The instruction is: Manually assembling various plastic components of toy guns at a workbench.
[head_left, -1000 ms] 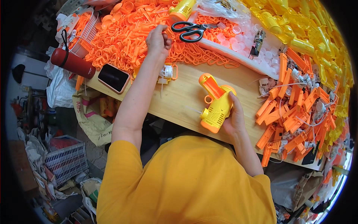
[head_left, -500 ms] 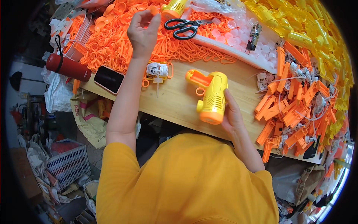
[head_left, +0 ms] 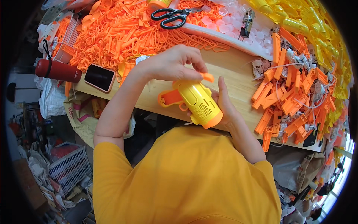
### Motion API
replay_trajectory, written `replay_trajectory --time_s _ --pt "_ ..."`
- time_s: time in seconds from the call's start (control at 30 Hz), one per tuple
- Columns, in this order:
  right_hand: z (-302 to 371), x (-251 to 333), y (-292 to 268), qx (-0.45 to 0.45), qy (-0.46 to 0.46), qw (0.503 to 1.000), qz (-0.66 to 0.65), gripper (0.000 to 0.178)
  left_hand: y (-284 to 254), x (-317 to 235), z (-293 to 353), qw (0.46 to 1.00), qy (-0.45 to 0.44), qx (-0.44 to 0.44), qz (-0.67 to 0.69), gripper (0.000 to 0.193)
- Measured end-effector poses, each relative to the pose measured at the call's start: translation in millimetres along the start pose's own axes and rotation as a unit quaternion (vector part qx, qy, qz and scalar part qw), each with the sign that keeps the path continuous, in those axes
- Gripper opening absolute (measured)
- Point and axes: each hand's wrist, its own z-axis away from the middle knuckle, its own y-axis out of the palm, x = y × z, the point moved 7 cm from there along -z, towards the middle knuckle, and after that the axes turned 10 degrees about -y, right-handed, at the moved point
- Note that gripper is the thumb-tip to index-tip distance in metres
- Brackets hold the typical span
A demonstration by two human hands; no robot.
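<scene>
My right hand grips a yellow toy gun body from its right side, thumb pointing up. The body has slotted vents, an orange band at its near end, and an open handle with orange inside jutting to the left. Just above its far end, my left hand is closed in a pinch on a small orange cap. Whether the cap touches the body I cannot tell. Beyond my left wrist, a white mechanism in a yellow-orange shell lies partly hidden on the wooden table.
Loose orange parts are heaped at the back left. Black-handled scissors rest by a white tray of clear caps. A phone and red bottle lie left. Orange handle assemblies and yellow shells crowd the right.
My left hand has come back from the orange heap toward me with the orange cap, over to the toy gun body. The body has tilted, its far end now leaning left.
</scene>
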Motion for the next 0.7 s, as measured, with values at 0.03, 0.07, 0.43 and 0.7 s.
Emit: replay_trajectory --time_s 0.03,0.07,0.43,0.7 --pt "1 -3 -2 -0.009 0.019 0.999 0.038 0.093 0 -1 -1 1.0 0.0 0.001 0.001 0.018" --pt "2 -5 -4 -0.017 0.037 0.996 0.077 0.093 9 0 -3 0.998 -0.021 0.063 -0.007 0.019" --pt "-1 1 -5 0.003 0.019 0.992 0.129 0.066 29 16 5 0.985 -0.085 0.136 0.055 0.019" --pt "-9 16 -7 -0.022 -0.102 0.968 0.228 0.058 38 46 18 0.898 -0.151 -0.144 0.386 0.024"
